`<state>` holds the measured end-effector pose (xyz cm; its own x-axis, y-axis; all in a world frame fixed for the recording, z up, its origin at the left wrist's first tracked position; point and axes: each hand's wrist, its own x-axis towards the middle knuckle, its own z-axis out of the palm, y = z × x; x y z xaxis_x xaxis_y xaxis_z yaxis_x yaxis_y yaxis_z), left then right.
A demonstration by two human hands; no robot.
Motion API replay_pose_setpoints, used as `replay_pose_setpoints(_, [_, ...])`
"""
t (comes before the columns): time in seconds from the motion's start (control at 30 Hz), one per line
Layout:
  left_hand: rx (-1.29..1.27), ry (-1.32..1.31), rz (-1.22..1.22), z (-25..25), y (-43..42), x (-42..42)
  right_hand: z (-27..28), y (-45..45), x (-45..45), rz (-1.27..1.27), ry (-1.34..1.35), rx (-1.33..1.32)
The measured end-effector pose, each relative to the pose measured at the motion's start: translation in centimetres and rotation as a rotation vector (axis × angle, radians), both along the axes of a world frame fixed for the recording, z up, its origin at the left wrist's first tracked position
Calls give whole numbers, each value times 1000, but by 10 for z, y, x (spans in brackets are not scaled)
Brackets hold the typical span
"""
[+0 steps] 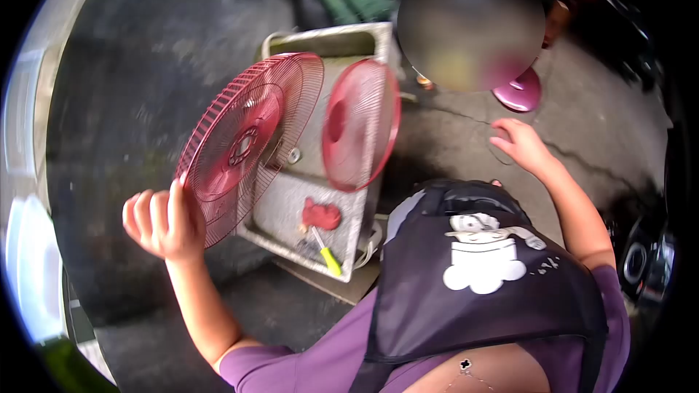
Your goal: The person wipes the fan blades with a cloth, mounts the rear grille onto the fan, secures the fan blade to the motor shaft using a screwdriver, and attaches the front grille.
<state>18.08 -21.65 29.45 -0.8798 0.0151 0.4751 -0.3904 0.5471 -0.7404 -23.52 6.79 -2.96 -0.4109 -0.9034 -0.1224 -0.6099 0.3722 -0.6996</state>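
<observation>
My left hand (166, 220) is closed on the rim of a red fan grille (244, 145), which is tilted up over the sink's left side. The second red fan grille (362, 125) leans in the sink to its right, apart from my hands. My right hand (520, 144) hangs above the floor with nothing visible in it, thumb and forefinger slightly apart. In the metal sink (378, 40) lie a red cloth (320, 213) and a screwdriver (326, 251) with a yellow-green handle.
A glossy pink round base (518, 92) stands on the concrete floor (451, 127) beyond my right hand. A large blurred disc (472, 25) covers the upper right. A black apron (480, 284) covers my front. A white cord shows beside the sink.
</observation>
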Motion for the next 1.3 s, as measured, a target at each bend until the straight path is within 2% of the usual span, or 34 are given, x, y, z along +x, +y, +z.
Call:
replay_pose_setpoints(0.03, [-11, 20, -97, 6, 17, -30, 0, 10, -13, 1, 11, -40])
replay_pose_setpoints(0.13, [-15, 57, -325, 17, 61, -118, 46, 27, -48, -221, 28, -281])
replay_pose_setpoints(0.23, [-59, 76, -548, 7, 90, -193, 90, 66, -109, -446, 281, -632])
replay_pose_setpoints(0.3, [-35, 76, -707, -14, 100, -231, 96, 124, -158, -344, 270, -672])
replay_pose_setpoints(0.33, [21, 76, -725, -27, 112, -254, 106, 163, -172, -400, 318, -655])
replay_pose_setpoints(0.4, [145, 45, -684, -58, 119, -308, 130, 212, -198, -371, 756, -401])
replay_pose_setpoints(0.47, [331, 15, -631, -123, 119, -346, 163, 264, -173, -406, 962, -271])
replay_pose_setpoints(0.5, [446, -3, -629, -163, 116, -361, 157, 291, -166, -393, 1230, -433])
replay_pose_setpoints(0.53, [524, -21, -644, -208, 125, -378, 144, 321, -162, -332, 1154, -342])
replay_pose_setpoints(0.57, [573, -73, -656, -233, 140, -395, 125, 344, -171, -365, 1166, -331])
replay_pose_setpoints(0.63, [647, -197, -664, -274, 186, -431, 97, 365, -194, -389, 991, -73])
replay_pose_setpoints(0.7, [759, -198, -553, -294, 234, -475, 131, 391, -208, -493, 804, 202])
replay_pose_setpoints(0.73, [821, -242, -519, -308, 253, -493, 137, 410, -215, -470, 744, 194])
replay_pose_setpoints(0.77, [873, -290, -486, -320, 267, -508, 138, 424, -216, -494, 771, 295])
replay_pose_setpoints(0.83, [1152, -453, -381, -336, 308, -532, 158, 445, -208, -487, 753, 473])
replay_pose_setpoints(0.9, [1401, -524, -470, -353, 345, -552, 165, 463, -196, -482, 783, 545])
replay_pose_setpoints(0.97, [1368, -551, -722, -366, 377, -568, 168, 478, -196, -463, 806, 625])
replay_pose_setpoints(1.03, [1443, -690, -826, -343, 408, -582, 167, 486, -201, -441, 952, 615])
replay_pose_setpoints(1.1, [1540, -711, -971, -335, 435, -600, 173, 488, -222, -415, 1037, 670])
replay_pose_setpoints(1.2, [1719, -804, -1009, -329, 473, -634, 177, 480, -276, -402, 1108, 621])
replay_pose_setpoints(1.23, [1726, -845, -946, -310, 484, -645, 176, 474, -298, -406, 1124, 590])
replay_pose_setpoints(1.3, [2173, -940, -788, -324, 505, -677, 170, 461, -349, -407, 1125, 569])
